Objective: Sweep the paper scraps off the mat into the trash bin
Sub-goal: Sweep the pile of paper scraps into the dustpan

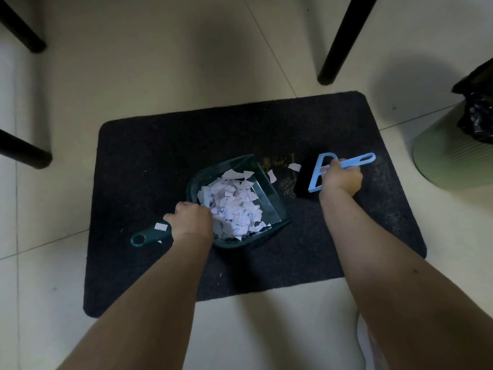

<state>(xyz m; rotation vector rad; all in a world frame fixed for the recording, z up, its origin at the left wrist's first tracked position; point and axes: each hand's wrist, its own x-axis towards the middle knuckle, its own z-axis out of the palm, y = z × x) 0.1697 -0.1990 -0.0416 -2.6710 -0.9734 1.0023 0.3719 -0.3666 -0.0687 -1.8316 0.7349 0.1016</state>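
A dark mat point(306, 252) lies on the tiled floor. On it rests a dark green dustpan point(269, 193) heaped with white paper scraps point(234, 206). My left hand point(190, 218) grips the dustpan handle point(145, 236), which has a scrap stuck to it. My right hand point(341, 177) holds a light blue hand brush point(322, 169) whose black bristles touch the mat just right of the pan's mouth. Two loose scraps point(294, 166) lie between the brush and the pan. The pale green trash bin point(448, 156) with a black liner stands at the right edge.
Black furniture legs stand on the floor beyond the mat point(338, 41) and at the left point(24, 153) point(21, 28). A tiny scrap point(221, 274) lies on the mat near my left forearm. Light tiles surround the mat.
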